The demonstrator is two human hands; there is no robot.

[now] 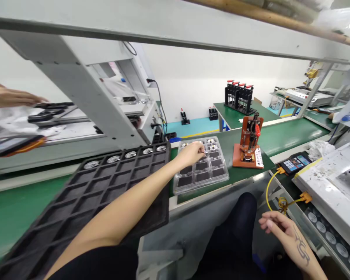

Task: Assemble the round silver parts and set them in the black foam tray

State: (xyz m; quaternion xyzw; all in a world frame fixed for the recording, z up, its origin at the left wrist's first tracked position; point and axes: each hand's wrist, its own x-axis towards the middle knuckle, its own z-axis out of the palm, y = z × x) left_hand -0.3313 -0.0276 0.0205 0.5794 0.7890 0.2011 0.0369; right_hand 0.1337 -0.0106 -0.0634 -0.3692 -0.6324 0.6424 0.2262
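My left hand (191, 152) reaches over a clear plastic tray (202, 182) with square pockets. Its fingers are pinched together, and whatever they hold, if anything, is too small or hidden to make out. Small shiny parts (212, 147) lie in the far pockets of that tray; dark squares show in the nearer ones. My right hand (282, 230) hangs in the air beside my knee, fingers loosely bent and apart, holding nothing. An orange-brown toggle-clamp fixture (247, 144) with a red handle tip stands right of the clear tray, apart from both hands.
A black compartment tray (105, 194) with round metal parts along its far row lies left. At right are a keypad controller (294, 163), a yellow cable (267, 190) and a white machine (332, 194). Another person's hand (14, 97) is at far left. A beam (163, 27) crosses overhead.
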